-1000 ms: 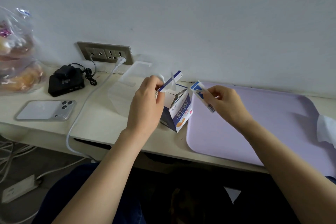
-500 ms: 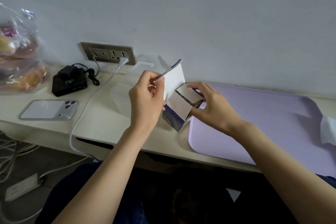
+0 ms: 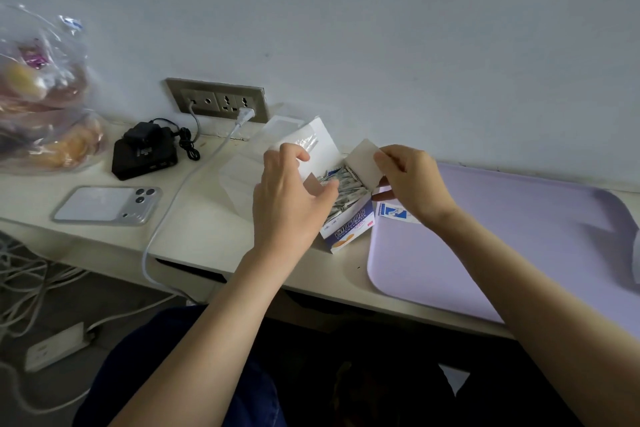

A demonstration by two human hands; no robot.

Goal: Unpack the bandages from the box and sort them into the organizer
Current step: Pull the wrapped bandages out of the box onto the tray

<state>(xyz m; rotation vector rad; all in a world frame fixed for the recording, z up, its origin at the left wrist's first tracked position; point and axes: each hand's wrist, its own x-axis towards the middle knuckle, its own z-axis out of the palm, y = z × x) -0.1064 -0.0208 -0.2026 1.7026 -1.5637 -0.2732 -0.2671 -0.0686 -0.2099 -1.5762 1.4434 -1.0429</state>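
- A plain, pale grey-white painted wall (image 3: 381,28) fills the upper half of the frame, softly and evenly lit.
- A brushed-metal socket panel (image 3: 216,102) sits low in that wall, left of centre, with a white plug (image 3: 244,113) pushed into it.
- A cream-white desk top (image 3: 194,239) runs across the middle of the frame, butting against the wall.
- A dull grey floor (image 3: 114,293) shows at lower left, in shade below the desk edge, with loose white cables (image 3: 24,274) and a white power strip (image 3: 57,347) lying on it.

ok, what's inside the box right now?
The box, flaps held open, shows a packed row of wrapped bandages. The left hand covers the near end, and the walls hide how deep the stack goes.
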